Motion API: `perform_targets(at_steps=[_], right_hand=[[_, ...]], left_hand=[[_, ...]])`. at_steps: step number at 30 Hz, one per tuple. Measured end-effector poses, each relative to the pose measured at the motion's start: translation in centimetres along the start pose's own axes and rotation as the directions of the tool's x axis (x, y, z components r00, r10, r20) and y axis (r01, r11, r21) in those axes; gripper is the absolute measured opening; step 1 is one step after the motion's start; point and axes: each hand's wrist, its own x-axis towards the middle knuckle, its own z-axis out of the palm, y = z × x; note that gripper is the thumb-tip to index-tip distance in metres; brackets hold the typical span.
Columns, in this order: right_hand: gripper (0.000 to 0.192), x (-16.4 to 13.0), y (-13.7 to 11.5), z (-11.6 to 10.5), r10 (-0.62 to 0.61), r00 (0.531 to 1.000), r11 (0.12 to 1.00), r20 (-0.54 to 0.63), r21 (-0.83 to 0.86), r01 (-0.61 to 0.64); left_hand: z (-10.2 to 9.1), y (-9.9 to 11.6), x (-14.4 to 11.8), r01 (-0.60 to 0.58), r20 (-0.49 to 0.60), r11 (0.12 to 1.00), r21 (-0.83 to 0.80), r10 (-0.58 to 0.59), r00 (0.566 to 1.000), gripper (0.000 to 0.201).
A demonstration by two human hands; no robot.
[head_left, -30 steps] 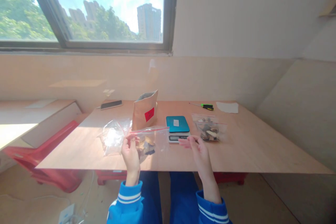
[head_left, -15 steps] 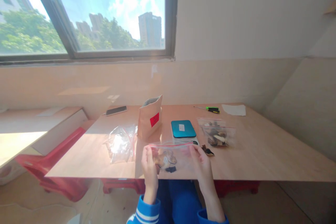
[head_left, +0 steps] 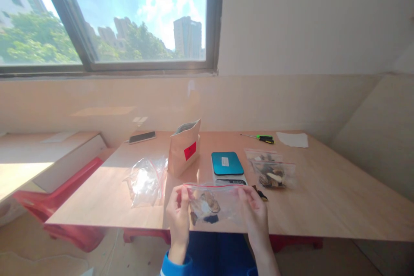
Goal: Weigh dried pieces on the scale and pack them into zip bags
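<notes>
Between my two hands hangs a clear zip bag with a red strip along its top and dried brown and dark pieces inside. My left hand pinches the strip's left end, thumb towards me. At the other end, my right hand grips the top corner the same way. Just beyond the bag lies a kitchen scale with a blue-green plate and a small label; the bag and hands cover its near part. A dark dried piece shows partly behind my right hand.
An open-topped brown paper pouch with a red label stands behind my left hand. Clear plastic bags lie left. Filled zip bags lie right of the scale. Farther back are a phone, a screwdriver and white paper.
Both hands and the zip bag sit slightly lower in view, and the bag's top strip looks straighter and pulled tauter. The view has shifted slightly; the things on the table stay put.
</notes>
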Motion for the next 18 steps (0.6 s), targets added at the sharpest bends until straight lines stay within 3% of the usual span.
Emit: perform_targets(at_steps=[6,11,18], right_hand=[[0.031,-0.2,-0.1,0.2,0.020,0.997,0.999,-0.071,0.052,-0.016],[0.034,0.5,-1.1,0.4,0.040,0.997,0.998,-0.073,0.059,-0.036],[0.037,2.2,-3.1,2.6,-0.153,0.987,0.988,-0.049,-0.025,0.152]], left_hand=[[0.2,-0.3,-0.6,-0.058,-0.074,0.995,0.083,0.064,0.995,0.032],[1.3,0.5,0.4,-0.071,-0.050,0.996,0.044,0.073,0.996,0.032],[3.0,2.9,3.4,-0.143,0.010,0.989,0.027,0.143,0.990,0.029]])
